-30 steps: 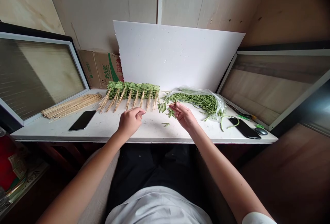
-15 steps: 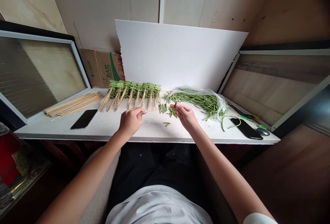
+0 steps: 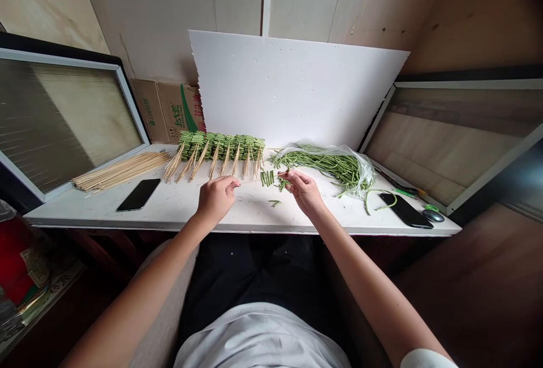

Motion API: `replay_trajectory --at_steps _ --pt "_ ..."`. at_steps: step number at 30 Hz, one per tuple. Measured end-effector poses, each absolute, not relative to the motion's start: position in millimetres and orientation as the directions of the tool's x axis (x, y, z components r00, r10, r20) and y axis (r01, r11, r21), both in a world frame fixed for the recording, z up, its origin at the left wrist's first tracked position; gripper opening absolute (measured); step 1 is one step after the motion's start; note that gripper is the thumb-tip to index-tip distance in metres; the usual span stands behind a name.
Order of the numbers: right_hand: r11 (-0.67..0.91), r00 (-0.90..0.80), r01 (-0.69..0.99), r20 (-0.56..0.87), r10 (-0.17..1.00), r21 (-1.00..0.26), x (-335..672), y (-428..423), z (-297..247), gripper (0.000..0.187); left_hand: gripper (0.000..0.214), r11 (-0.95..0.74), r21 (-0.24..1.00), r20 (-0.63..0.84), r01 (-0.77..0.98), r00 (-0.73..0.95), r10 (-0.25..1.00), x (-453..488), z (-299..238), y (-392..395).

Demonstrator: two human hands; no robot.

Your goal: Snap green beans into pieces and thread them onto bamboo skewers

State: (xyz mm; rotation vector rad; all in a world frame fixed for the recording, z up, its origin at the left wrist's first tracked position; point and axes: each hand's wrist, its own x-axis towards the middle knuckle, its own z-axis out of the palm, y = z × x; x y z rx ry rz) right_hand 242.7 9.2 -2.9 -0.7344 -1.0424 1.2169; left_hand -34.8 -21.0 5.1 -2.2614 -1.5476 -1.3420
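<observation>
Skewer of cut green beans [image 3: 267,178], ctr frame, spans both hands, presumably for steadiness: L hand [image 3: 217,195] pinches its bare end; R hand [image 3: 302,188], thumb and fingers narrowed, seemingly grips the tip. Loose bean pieces [image 3: 275,203] lie just below, prob. for easy reach; loaded skewers [image 3: 224,144] stack L of ctr, handles facing front; bagged long beans [image 3: 335,165] R of ctr.

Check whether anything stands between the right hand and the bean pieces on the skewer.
Nothing visible stands between the right hand and the threaded bean pieces; only a narrow gap shows. The left hand grips the skewer on their left.
</observation>
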Motion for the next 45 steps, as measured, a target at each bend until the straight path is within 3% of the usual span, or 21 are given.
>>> replay_trajectory --at_steps 10,18,28,36,45 --pt "0.304 0.032 -0.350 0.314 0.949 -0.886 241.7 7.4 -1.7 0.030 0.028 -0.433 0.425 0.598 0.795 0.113 0.793 -38.7 8.0 -19.4" --pt "0.333 0.097 -0.369 0.320 0.942 -0.868 235.8 8.2 -0.4 0.031 0.027 -0.581 0.392 0.749 0.714 0.119 0.652 -36.1 3.3 -18.5" --pt "0.357 0.130 -0.344 0.333 0.934 -0.868 223.6 -1.1 0.5 0.033 0.033 -0.616 0.260 0.785 0.744 0.208 0.583 -40.6 1.9 -17.3" --pt "0.427 0.030 -0.278 0.437 0.899 -0.860 227.6 -9.5 7.4 0.028 0.032 -0.652 0.351 0.741 0.672 0.226 0.632 -49.9 -1.3 -7.1" --pt "0.459 0.167 -0.232 0.430 0.887 -0.858 214.4 -14.2 -1.8 0.035 0.025 -0.673 0.363 0.789 0.644 0.171 0.590 -36.7 -4.2 -10.6"
